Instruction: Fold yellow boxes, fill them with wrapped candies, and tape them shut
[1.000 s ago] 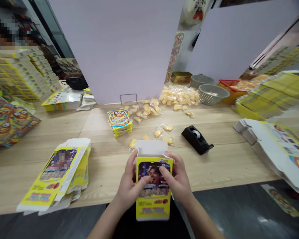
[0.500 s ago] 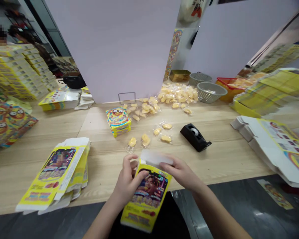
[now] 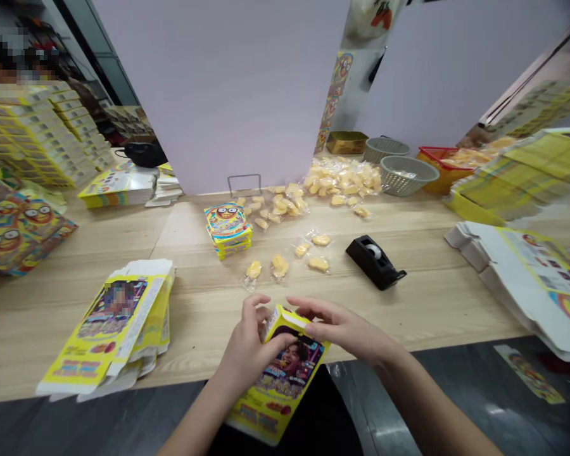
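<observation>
A yellow printed carton (image 3: 278, 386) is tilted over the table's front edge, its upper end toward the table. My left hand (image 3: 247, 345) grips its left side, thumb across the printed front. At the upper end, my right hand (image 3: 335, 326) has its fingers on the top, where the flap is folded over. Just beyond lie several wrapped yellow pieces (image 3: 278, 266) in clear film. A small stack of colourful square packets (image 3: 228, 229) stands behind them to the left. To the right is a black tape dispenser (image 3: 374, 261).
Flattened yellow cartons (image 3: 104, 329) lie at left, more flat cartons (image 3: 527, 272) at right. A heap of wrapped pieces (image 3: 344, 178) sits at the back beside grey baskets (image 3: 408, 175) and a red-rimmed bin (image 3: 439, 171). Stacked boxes (image 3: 23, 133) and a person stand at far left.
The white flap that stood up at the carton's upper end is now folded down. My right hand has moved onto that end, while my left hand keeps its grip.
</observation>
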Motion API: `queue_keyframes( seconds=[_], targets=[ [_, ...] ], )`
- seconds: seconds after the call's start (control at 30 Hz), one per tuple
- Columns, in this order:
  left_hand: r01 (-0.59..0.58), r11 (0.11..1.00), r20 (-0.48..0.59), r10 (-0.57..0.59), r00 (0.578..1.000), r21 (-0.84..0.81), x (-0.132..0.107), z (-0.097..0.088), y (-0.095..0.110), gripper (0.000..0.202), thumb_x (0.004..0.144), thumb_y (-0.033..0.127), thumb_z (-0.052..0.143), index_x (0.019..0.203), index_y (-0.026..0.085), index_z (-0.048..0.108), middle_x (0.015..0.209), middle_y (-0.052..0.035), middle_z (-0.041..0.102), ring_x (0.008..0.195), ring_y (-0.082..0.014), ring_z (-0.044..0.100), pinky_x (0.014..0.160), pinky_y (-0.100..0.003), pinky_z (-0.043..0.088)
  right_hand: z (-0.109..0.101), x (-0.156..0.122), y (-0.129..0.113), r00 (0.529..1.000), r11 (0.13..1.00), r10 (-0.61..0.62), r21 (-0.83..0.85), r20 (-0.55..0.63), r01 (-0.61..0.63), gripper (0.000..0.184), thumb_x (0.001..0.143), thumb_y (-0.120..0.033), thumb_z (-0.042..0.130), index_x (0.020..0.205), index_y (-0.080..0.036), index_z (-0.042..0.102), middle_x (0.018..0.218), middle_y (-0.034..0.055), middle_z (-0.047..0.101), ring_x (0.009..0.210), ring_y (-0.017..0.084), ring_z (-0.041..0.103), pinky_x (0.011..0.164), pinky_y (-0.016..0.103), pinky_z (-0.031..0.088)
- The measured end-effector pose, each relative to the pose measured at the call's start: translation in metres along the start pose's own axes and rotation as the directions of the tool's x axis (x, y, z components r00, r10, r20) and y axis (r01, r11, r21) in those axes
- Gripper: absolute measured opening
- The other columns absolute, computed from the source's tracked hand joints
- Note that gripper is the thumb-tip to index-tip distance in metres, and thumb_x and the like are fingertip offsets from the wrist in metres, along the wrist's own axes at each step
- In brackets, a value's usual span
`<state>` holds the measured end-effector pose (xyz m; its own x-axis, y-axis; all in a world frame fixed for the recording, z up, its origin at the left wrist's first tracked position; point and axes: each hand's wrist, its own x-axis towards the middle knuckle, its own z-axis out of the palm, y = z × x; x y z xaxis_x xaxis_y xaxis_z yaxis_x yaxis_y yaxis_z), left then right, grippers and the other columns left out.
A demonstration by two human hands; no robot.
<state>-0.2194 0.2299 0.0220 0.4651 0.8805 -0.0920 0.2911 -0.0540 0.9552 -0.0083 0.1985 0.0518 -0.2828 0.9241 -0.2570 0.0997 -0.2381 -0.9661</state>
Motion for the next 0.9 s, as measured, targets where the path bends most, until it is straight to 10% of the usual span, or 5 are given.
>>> queue_keyframes(
  seconds=[0.33,0.5,0.73,0.83,0.9],
  targets=[
    [-0.156,0.988,-0.001,0.156,0.988,-0.004,-0.001,-0.004,-0.005,0.054,0.094,0.036,0.047,0.141,0.023,0.023,0.097,-0.0045,0.062,0.073,-0.0149,0.062,0.069,-0.029,0.048,0.011,-0.003,0.002,0.940,0.883,-0.338,-0.361,-0.049,0.299,0.035,0.095,-0.031,0.048,0.128,-0.034,0.058,0.127,0.0030,0.064,0.117,0.021,0.058,0.101,0.043,0.046],
    [-0.307,0.945,0.037,0.305,0.952,0.116,0.004,-0.008,0.005,0.029,0.096,0.030,0.042,0.121,0.027,0.055,0.117,-0.0062,0.060,0.108,-0.0207,0.057,0.094,-0.034,0.045,0.016,-0.016,0.013,0.918,0.868,-0.379,-0.390,-0.120,0.307,0.051,0.095,-0.027,0.049,0.144,-0.032,0.037,0.146,0.0056,0.045,0.133,0.022,0.044,0.108,0.046,0.039],
    [-0.282,0.955,-0.047,0.287,0.957,0.093,0.008,0.001,0.000,0.020,0.096,0.032,0.043,0.107,0.023,0.056,0.103,-0.0051,0.061,0.095,-0.0188,0.058,0.086,-0.031,0.047,0.025,-0.021,0.046,0.761,0.807,-0.559,-0.426,-0.330,0.408,0.025,0.093,-0.020,0.050,0.114,-0.029,0.062,0.126,0.0074,0.062,0.123,0.022,0.054,0.102,0.043,0.046],
    [-0.262,0.959,-0.113,0.274,0.955,0.113,0.009,0.003,0.004,0.017,0.096,0.030,0.042,0.106,0.023,0.053,0.099,-0.0039,0.059,0.091,-0.0174,0.058,0.081,-0.029,0.048,0.003,-0.027,0.062,0.804,0.857,-0.472,-0.402,-0.362,0.322,0.037,0.092,-0.028,0.053,0.128,-0.029,0.054,0.138,0.0094,0.053,0.128,0.025,0.049,0.103,0.047,0.043],
    [-0.300,0.945,-0.247,0.325,0.913,0.132,0.011,0.002,0.008,0.014,0.095,0.027,0.044,0.106,0.023,0.052,0.101,-0.0037,0.057,0.094,-0.0168,0.057,0.082,-0.028,0.047,-0.034,-0.033,0.075,0.706,0.906,-0.398,-0.371,-0.586,0.202,0.047,0.090,-0.036,0.053,0.136,-0.026,0.045,0.137,0.0129,0.052,0.125,0.026,0.051,0.101,0.048,0.044]
  ],
)
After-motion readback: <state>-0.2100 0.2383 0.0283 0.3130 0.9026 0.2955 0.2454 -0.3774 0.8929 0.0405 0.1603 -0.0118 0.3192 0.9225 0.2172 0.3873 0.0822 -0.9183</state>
